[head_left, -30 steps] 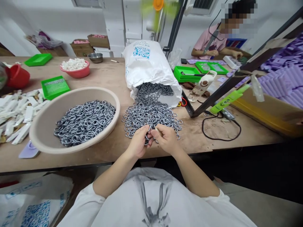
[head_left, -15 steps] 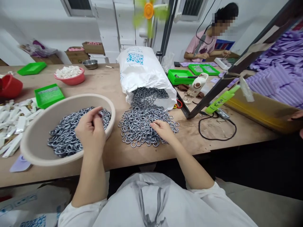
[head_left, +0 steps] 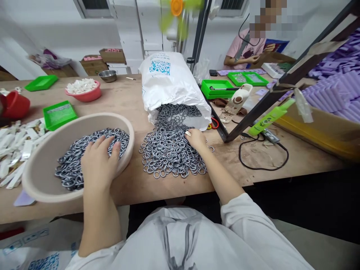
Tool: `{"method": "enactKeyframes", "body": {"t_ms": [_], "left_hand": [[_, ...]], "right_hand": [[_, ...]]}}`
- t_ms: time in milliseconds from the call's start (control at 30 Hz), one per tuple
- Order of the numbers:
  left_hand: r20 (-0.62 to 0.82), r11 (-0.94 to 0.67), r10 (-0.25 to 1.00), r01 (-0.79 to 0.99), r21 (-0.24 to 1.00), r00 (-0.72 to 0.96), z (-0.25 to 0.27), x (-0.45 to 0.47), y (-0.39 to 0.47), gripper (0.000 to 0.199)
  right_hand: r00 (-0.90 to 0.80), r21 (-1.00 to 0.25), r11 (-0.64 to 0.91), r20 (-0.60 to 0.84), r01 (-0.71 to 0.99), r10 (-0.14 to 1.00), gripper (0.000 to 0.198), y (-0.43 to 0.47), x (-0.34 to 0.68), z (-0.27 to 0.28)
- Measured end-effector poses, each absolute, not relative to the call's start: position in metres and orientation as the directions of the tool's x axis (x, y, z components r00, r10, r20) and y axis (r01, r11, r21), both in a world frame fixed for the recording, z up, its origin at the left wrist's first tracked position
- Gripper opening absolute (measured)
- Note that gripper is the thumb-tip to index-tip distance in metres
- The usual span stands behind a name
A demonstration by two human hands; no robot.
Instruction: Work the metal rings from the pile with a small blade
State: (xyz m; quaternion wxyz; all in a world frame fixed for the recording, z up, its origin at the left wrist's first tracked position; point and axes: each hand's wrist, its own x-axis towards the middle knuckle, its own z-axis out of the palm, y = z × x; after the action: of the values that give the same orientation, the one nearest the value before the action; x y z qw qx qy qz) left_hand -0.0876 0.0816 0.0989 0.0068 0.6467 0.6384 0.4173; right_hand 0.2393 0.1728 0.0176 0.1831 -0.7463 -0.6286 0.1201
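Over the wide beige basin (head_left: 36, 165), my left hand (head_left: 98, 161) has its fingers apart and holds nothing visible. Grey metallic rings (head_left: 70, 161) fill much of the basin below it. My right hand (head_left: 197, 139) is at the upper right of a loose ring pile (head_left: 168, 153) on the table. Its fingers are closed together, with a small pale spot at the tips; what they hold, if anything, I cannot make out. Behind the pile lies a white sack (head_left: 171, 86), its mouth towards me, with more rings spilling out.
White pieces (head_left: 17, 150) lie left of the basin, near a green tray (head_left: 60, 116) and a red bowl (head_left: 87, 95). A dark metal post (head_left: 253, 108) slants up on the right, beside a green-yellow bottle (head_left: 270, 118) and a cable (head_left: 263, 168). Across the table sits a co-worker (head_left: 244, 48).
My left hand has gone from a pointing, partly curled shape to spread fingers, slightly lower and to the left. My right hand has moved away from me, towards the sack's mouth.
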Motion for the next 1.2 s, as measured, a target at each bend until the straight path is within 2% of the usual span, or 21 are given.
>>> {"method": "enactKeyframes", "body": {"t_ms": [67,100,167,233,300,367,400,467,567,800,867,933,1033,1133,1200], "left_hand": [[0.588,-0.289,0.805,0.820,0.493,-0.070,0.098,-0.063,0.080,0.028],[0.596,-0.356,0.803,0.785,0.508,-0.022,0.094,-0.048,0.081,0.026],[0.471,-0.431,0.874,0.641,0.635,0.121,0.082,-0.016,0.085,0.026],[0.324,-0.363,0.932,0.457,0.812,0.164,0.065,0.014,0.091,0.023],[0.156,-0.197,0.968,0.208,0.958,0.198,0.049,0.039,0.096,0.026],[0.006,-0.007,0.967,0.005,1.000,0.257,0.038,0.055,0.096,0.032],[-0.042,0.062,0.960,-0.064,0.996,0.276,0.035,0.060,0.095,0.034],[-0.086,0.132,0.953,-0.143,0.981,0.291,0.034,0.064,0.090,0.036],[-0.099,0.155,0.949,-0.171,0.973,0.299,0.036,0.060,0.085,0.040],[-0.131,0.198,0.943,-0.200,0.959,0.305,0.046,0.044,0.074,0.052],[-0.118,0.192,0.941,-0.210,0.959,0.318,0.048,0.045,0.070,0.055],[-0.128,0.204,0.937,-0.210,0.956,0.326,0.048,0.048,0.065,0.058],[-0.194,0.288,0.924,-0.264,0.921,0.330,0.046,0.053,0.061,0.059],[-0.232,0.358,0.912,-0.381,0.853,0.338,0.044,0.053,0.059,0.058],[-0.239,0.380,0.908,-0.438,0.815,0.344,0.045,0.051,0.058,0.058]], "right_hand": [[0.177,-0.440,-0.133,0.061,0.888,0.982,0.023,0.170,0.242,0.018],[0.174,-0.456,-0.122,0.072,0.881,0.982,0.024,0.167,0.243,0.018],[0.163,-0.575,-0.079,0.095,0.814,0.982,0.024,0.157,0.243,0.020],[0.131,-0.798,0.012,0.113,0.603,0.985,0.023,0.143,0.238,0.020],[0.084,-0.958,0.107,0.133,0.265,0.988,0.023,0.124,0.226,0.019],[0.070,-0.990,0.127,0.131,0.058,0.989,0.024,0.105,0.211,0.017],[0.087,-0.991,0.130,0.133,0.040,0.987,0.023,0.096,0.203,0.015],[0.176,-0.980,0.177,0.190,0.086,0.966,0.017,0.084,0.191,0.012],[0.243,-0.944,0.267,0.310,0.192,0.919,0.015,0.074,0.183,0.012],[-0.054,-0.910,0.389,0.385,0.141,0.921,0.023,0.066,0.188,0.027],[-0.051,-0.923,0.363,0.359,0.128,0.932,0.028,0.067,0.186,0.028],[-0.049,-0.958,0.277,0.274,0.071,0.960,0.035,0.069,0.184,0.029],[-0.011,-0.982,0.185,0.185,0.025,0.983,0.046,0.072,0.184,0.033],[0.026,-0.958,0.238,0.245,0.159,0.969,0.049,0.069,0.188,0.039],[-0.043,-0.896,0.303,0.306,0.325,0.951,0.048,0.061,0.190,0.045]]}}
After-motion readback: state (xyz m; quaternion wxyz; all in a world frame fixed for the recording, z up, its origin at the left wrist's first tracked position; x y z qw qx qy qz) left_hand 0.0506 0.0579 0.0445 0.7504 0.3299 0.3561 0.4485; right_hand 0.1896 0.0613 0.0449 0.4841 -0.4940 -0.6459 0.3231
